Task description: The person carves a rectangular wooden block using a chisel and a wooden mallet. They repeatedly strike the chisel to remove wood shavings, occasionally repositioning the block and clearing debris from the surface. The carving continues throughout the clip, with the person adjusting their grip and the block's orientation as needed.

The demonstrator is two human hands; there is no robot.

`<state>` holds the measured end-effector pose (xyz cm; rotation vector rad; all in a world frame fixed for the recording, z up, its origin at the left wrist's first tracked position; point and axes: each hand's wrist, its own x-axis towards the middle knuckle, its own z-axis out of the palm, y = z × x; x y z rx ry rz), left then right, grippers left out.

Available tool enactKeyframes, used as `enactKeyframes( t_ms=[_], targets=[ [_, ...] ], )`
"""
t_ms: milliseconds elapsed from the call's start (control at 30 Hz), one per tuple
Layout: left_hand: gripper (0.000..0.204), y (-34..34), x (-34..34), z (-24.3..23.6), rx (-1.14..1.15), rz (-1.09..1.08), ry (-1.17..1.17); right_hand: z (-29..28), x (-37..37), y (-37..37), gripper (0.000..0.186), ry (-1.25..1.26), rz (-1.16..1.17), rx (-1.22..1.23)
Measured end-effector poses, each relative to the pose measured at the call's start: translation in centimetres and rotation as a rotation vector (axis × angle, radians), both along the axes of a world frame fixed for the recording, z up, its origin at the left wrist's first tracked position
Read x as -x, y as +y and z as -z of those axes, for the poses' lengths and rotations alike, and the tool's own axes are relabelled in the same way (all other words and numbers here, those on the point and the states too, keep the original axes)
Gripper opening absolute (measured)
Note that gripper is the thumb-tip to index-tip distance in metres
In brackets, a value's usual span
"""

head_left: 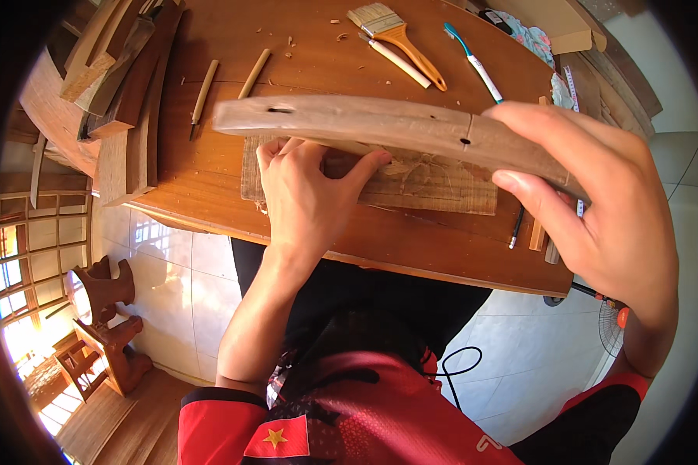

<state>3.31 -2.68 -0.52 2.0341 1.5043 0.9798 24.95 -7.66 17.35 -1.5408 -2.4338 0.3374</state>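
One curved wooden piece [341,116] was up over the table, slanting across in front of you, with two dark holes plain to see, one toward each end. Your one right hand [597,170] had its right end, pinched between thumb and fingers. Your one left hand [306,182] was below it, thumb well apart from the fingers; fingertips were partly hidden, so cannot tell if you gripped anything.

Under that: one flat board [442,194], lying on one brown table [411,244]. Beyond the piece, left to right: two thin wooden-handled tools [205,93], the second partly covered by the piece; one wide paintbrush [399,39]; one pale-handled knife [399,63]; one toothbrush [477,66]. Several wood offcuts [139,101] stood at the left, count unclear.
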Motion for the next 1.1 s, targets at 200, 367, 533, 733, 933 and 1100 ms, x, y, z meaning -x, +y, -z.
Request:
enactKeyframes(
  t_ms=[200,367,533,733,933,1100],
  targets=[
    [0.036,0.0,0.1,-0.1,0.017,0.013,0.017,0.4,0.3,0.1,0.031,-0.017,0.0,0.009],
    [0.033,-0.1,-0.4,-0.1,-0.015,0.016,-0.013,0.7,0.5,-0.3,0.03,-0.005,0.034,0.033],
    [0.027,-0.5,-0.3,-0.3,0.001,0.058,-0.038,1.3,0.3,0.0,0.031,0.04,0.021,0.024],
    [0.024,-0.3,0.8,-0.7,0.118,0.135,-0.102,1.2,-0.2,-0.7,0.031,0.064,0.122,0.134],
    [0.026,2.4,1.1,-1.8,0.266,0.384,-0.169,1.3,-2.6,-2.9,0.032,0.107,0.272,0.118],
    [0.033,4.5,1.1,-1.7,-0.003,0.598,0.029,1.5,-4.2,-4.0,0.033,0.105,0.345,0.134]
  ],
)
